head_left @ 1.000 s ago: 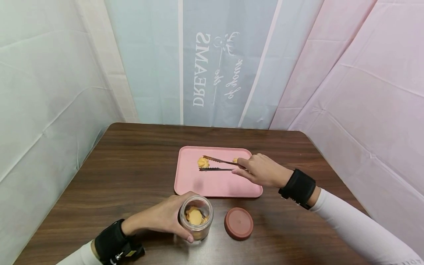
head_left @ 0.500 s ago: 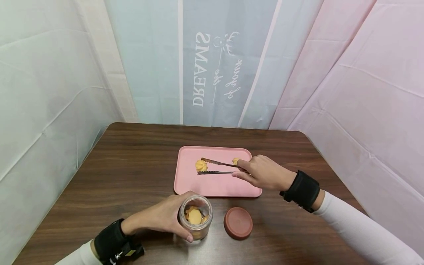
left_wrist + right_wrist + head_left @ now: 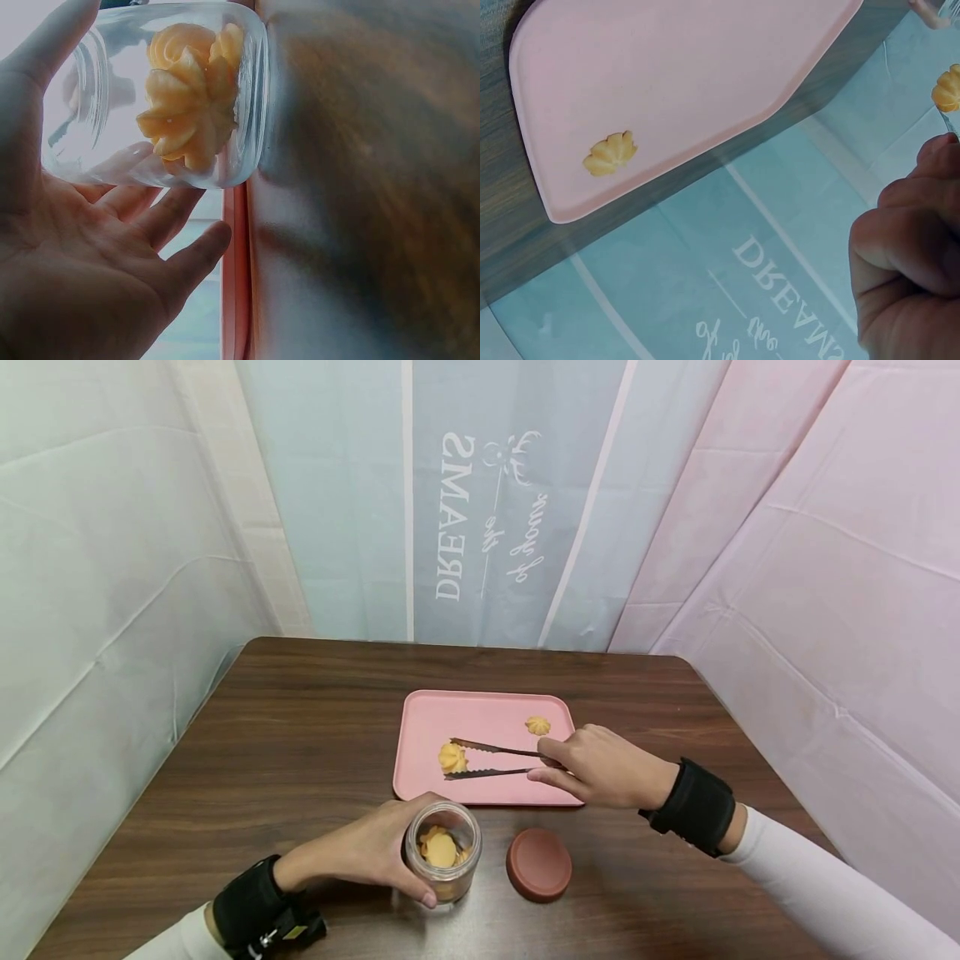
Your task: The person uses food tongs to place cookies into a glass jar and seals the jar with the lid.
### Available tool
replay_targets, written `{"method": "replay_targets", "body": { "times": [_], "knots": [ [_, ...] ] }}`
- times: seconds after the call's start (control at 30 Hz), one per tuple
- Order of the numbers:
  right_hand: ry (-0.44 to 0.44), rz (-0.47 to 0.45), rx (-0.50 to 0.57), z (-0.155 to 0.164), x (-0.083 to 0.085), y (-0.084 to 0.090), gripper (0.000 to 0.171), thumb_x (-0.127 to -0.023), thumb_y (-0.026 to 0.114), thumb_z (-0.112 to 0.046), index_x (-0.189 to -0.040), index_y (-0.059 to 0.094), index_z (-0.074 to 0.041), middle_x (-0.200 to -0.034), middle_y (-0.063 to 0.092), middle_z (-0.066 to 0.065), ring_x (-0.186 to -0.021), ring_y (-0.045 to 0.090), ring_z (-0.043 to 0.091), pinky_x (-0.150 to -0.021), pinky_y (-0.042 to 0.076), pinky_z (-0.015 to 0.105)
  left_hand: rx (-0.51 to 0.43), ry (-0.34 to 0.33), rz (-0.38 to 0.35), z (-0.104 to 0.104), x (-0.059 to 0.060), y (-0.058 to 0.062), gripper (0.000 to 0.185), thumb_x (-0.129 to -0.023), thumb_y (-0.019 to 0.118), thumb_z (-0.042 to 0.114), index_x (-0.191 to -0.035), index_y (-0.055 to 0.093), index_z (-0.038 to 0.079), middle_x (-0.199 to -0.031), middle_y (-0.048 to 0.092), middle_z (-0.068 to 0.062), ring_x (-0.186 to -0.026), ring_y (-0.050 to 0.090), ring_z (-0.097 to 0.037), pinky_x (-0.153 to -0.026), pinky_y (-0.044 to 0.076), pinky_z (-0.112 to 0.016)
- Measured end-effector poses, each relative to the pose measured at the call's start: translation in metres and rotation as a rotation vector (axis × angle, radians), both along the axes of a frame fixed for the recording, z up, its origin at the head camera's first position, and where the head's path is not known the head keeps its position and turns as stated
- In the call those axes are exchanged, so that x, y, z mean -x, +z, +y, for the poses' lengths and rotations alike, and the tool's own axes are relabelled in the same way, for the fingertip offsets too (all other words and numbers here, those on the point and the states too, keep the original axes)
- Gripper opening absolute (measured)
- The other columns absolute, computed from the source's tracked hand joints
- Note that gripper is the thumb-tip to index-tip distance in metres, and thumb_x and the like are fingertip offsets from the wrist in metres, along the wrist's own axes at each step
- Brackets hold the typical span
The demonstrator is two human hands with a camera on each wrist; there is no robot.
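Note:
My left hand grips a clear glass jar standing on the table, its thumb on the near side. Inside the jar lie several yellow flower-shaped cookies. My right hand holds dark metal tongs with serrated tips. Between the tips is one fluted cookie, raised over the pink tray in the head view. That cookie shows at the right edge of the right wrist view, above the curled fingers. Another cookie lies at the tray's far right corner.
A reddish-brown round lid lies on the dark wooden table, right of the jar and in front of the tray. Fabric curtains enclose the table's back and sides.
My right hand has come nearer, bringing the tongs and their cookie toward the jar. The other cookie on the tray is now uncovered. My left hand and the jar stay in place.

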State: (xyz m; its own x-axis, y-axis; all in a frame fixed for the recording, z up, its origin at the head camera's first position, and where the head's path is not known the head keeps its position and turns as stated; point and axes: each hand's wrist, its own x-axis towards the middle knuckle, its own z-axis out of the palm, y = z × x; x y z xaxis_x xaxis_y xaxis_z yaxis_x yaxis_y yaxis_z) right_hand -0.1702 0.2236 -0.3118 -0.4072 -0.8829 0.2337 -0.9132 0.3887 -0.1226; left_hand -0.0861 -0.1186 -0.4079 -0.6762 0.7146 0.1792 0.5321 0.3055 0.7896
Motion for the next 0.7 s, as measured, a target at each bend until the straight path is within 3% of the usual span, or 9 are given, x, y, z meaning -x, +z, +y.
{"method": "replay_targets", "body": {
  "times": [0.23, 0.43, 0.7],
  "knots": [
    [0.026, -0.003, 0.009, 0.002, -0.007, -0.001, 0.038, -0.108, 0.062, -0.039, -0.078, 0.046, -0.021, -0.062, 0.026, -0.021, -0.053, 0.023, -0.01, -0.051, 0.02, 0.013, 0.023, 0.018, 0.0, 0.0, -0.001, 0.0, 0.085, -0.071, 0.099, 0.044, -0.141, 0.054, 0.028, -0.13, 0.071, 0.006, -0.116, 0.065, -0.007, -0.101, 0.053, -0.03],
    [0.05, -0.008, -0.016, 0.001, -0.016, 0.0, 0.039, -0.109, 0.056, -0.045, -0.08, 0.046, -0.021, -0.064, 0.023, -0.021, -0.054, 0.021, -0.01, -0.052, 0.018, 0.014, 0.043, 0.032, 0.025, -0.001, -0.002, 0.0, 0.083, -0.07, 0.099, 0.044, -0.136, 0.055, 0.017, -0.121, 0.072, 0.006, -0.108, 0.065, -0.006, -0.094, 0.055, -0.029],
    [0.145, 0.033, -0.001, 0.001, -0.025, -0.002, 0.04, -0.111, 0.052, -0.046, -0.082, 0.045, -0.02, -0.064, 0.023, -0.019, -0.056, 0.02, -0.01, -0.054, 0.017, 0.011, 0.129, 0.088, 0.049, -0.003, -0.003, 0.002, 0.094, -0.07, 0.096, 0.053, -0.143, 0.051, 0.016, -0.121, 0.067, 0.006, -0.109, 0.063, -0.009, -0.095, 0.054, -0.035]
  ]
}}
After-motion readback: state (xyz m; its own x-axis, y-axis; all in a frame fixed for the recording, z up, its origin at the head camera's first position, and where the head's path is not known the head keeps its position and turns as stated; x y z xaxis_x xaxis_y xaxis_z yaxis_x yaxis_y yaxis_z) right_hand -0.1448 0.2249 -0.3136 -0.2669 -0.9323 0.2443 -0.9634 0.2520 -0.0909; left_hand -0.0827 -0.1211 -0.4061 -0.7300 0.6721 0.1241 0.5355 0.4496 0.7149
